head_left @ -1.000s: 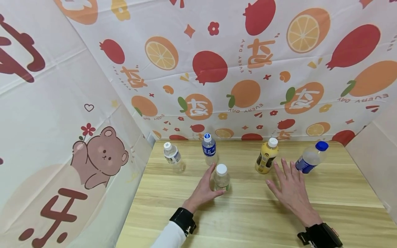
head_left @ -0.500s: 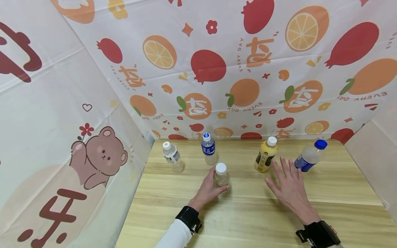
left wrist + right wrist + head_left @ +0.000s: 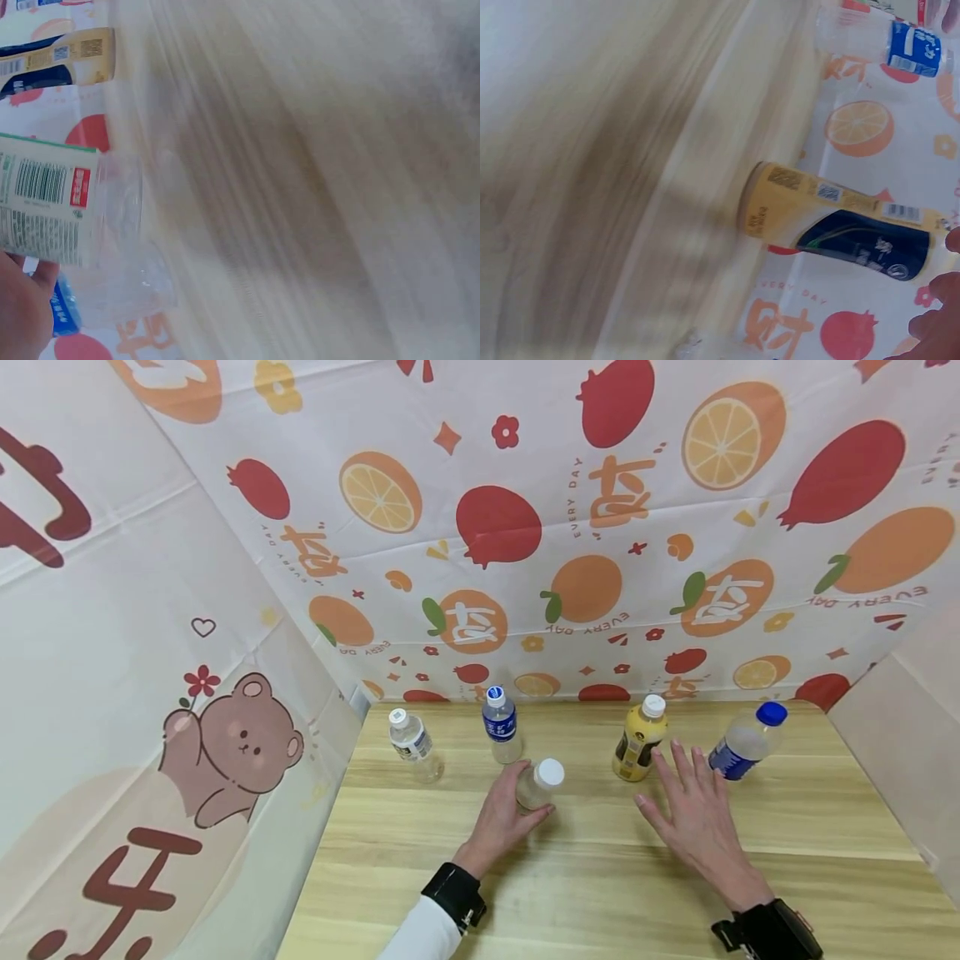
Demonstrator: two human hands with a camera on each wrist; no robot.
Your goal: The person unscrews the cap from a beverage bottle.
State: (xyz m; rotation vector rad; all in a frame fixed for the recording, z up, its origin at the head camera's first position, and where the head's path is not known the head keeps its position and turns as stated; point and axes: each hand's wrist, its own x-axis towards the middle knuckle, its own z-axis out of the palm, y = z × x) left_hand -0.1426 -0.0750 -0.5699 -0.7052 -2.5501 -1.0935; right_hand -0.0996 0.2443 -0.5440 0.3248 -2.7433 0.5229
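Observation:
My left hand [image 3: 501, 814] grips a clear plastic bottle [image 3: 531, 793] with a white cap, its thumb on the near side and fingers round the far side. The bottle leans to the right. In the left wrist view its pale label [image 3: 49, 199] shows a barcode and a green edge, with part of the hand [image 3: 22, 307] below. My right hand [image 3: 701, 831] is spread flat, fingertips close to a yellow bottle [image 3: 636, 747] with a white cap. That yellow bottle [image 3: 847, 225] shows a dark label panel in the right wrist view, with fingers [image 3: 937, 300] at the edge.
Along the back of the wooden table [image 3: 600, 893] stand a clear bottle [image 3: 416, 747] at left, a blue-labelled bottle [image 3: 502, 727] behind my left hand, and a blue-capped bottle [image 3: 748, 743] at right. A fruit-printed cloth [image 3: 585, 635] hangs right behind them.
My left hand has closed round the clear bottle, which was upright and now tips to the right. The right hand has stayed in nearly the same place. The head view has shifted slightly.

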